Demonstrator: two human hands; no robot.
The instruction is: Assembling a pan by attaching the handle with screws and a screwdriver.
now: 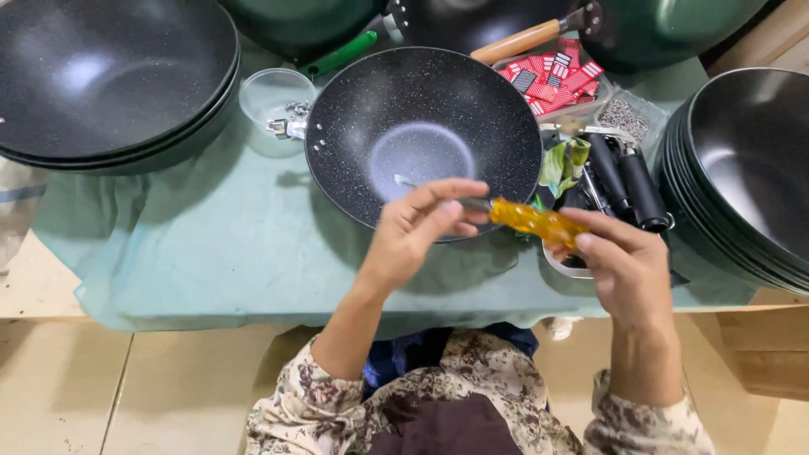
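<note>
Screwdriver [514, 215] in both hands — nearly level, tip leftward.

Both hands raised mid-frame: left [417, 223] fingers pinched, right [619, 265] loosely curled.

We see left hand [417, 223] pinching screwdriver [506, 215] shaft, right hand [624, 265] gripping its amber handle, both over near rim of speckled black wok [362, 101] mid-bench, stacked pans [109, 76] at far left corner, bowl stack [750, 168] at right edge, green cloth [211, 244] beneath
</note>
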